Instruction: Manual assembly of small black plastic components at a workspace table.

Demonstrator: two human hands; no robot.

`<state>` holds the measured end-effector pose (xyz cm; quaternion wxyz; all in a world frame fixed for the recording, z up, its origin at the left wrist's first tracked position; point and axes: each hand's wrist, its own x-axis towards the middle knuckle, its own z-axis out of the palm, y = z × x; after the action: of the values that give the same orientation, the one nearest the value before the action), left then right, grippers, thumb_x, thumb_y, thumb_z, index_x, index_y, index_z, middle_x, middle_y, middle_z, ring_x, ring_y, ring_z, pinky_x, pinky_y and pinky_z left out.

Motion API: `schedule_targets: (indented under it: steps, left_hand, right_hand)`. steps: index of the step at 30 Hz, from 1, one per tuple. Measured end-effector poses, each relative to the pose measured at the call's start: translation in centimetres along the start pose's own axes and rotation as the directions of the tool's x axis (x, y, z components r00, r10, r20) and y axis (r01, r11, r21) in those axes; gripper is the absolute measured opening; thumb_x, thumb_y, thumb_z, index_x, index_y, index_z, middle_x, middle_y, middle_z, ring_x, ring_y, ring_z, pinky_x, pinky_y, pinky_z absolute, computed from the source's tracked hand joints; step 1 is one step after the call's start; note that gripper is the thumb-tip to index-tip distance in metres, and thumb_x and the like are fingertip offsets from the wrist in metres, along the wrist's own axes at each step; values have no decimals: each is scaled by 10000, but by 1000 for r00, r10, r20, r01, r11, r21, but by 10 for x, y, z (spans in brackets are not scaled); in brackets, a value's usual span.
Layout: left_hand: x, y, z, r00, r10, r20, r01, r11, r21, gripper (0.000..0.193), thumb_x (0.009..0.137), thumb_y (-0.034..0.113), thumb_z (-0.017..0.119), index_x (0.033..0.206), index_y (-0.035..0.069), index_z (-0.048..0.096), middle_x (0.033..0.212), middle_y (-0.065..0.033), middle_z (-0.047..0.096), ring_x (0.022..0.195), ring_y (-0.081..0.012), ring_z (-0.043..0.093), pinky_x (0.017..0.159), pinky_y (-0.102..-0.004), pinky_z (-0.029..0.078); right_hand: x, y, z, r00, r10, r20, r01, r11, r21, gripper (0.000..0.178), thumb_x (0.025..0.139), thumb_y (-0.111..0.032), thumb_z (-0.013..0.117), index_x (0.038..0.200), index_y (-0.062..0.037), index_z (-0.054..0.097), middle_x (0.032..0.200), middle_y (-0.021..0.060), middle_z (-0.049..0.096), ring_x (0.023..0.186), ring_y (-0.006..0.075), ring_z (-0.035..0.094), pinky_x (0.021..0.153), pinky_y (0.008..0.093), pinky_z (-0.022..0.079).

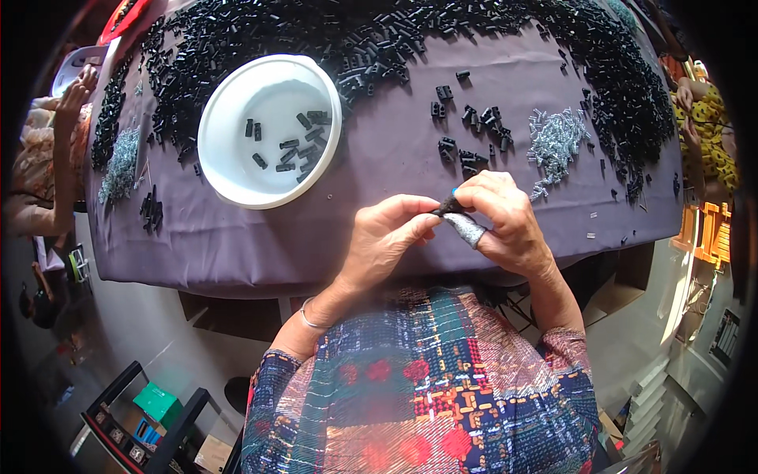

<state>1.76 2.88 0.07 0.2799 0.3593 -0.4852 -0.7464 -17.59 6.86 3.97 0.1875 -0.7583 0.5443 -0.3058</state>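
Note:
Near the table's front edge, my left hand pinches a small black part between thumb and fingertips. My right hand is closed on the other side of that part. A pale grey wrap covers a digit of my right hand, and a tiny blue spot shows by its fingertips. Just beyond my hands lies a loose group of black cylindrical parts. To their right is a pile of small clear-silvery pieces. The exact shape of what my fingertips grip is partly hidden.
A white plastic basin with several black parts stands left of centre on the purple tablecloth. A large heap of black parts curves along the far side. Other people's hands are at the left, and a person in yellow at the right.

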Motion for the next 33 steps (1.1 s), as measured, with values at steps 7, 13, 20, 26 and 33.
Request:
schedule_targets:
  steps: [7,13,20,26,33]
  left_hand:
    - [7,5,-6,989,-124,77,141,948,-284,211,878,85,658,1057,-24,638,866,-116,684,679,-136,616,619,-246,508]
    - [11,-4,-13,973,-155,170,214,879,-427,200,892,146,653,1031,7,615,870,-87,650,691,-140,595,627,-281,515]
    - [15,-12,-12,975,-120,186,186,899,-397,175,898,124,643,1026,8,618,860,-77,655,699,-144,604,649,-272,506]
    - [20,-9,-15,968,-129,214,207,894,-398,155,892,95,640,1018,7,622,872,-84,660,704,-151,608,657,-271,504]
    - [17,-9,-16,962,-150,228,230,893,-386,162,887,91,644,1020,1,619,872,-91,660,708,-150,606,667,-273,504]
  right_hand:
    - [-8,1,-6,959,248,-133,-209,944,256,249,697,64,683,931,22,610,873,127,618,783,244,606,697,321,499]
    - [-3,26,-7,922,196,-333,-214,977,-16,271,665,44,681,924,17,605,894,153,616,841,324,590,764,388,480]
    - [42,50,-10,958,167,-234,-227,939,-260,209,734,-131,639,931,-62,625,886,85,567,872,280,529,742,401,399]
    - [58,67,-8,969,164,-187,-221,911,-348,223,740,-148,635,952,-78,631,920,94,576,919,290,538,783,405,420]
    - [49,76,-23,939,268,-216,-319,913,-253,187,766,-69,648,938,0,618,861,115,582,870,292,553,770,376,451]
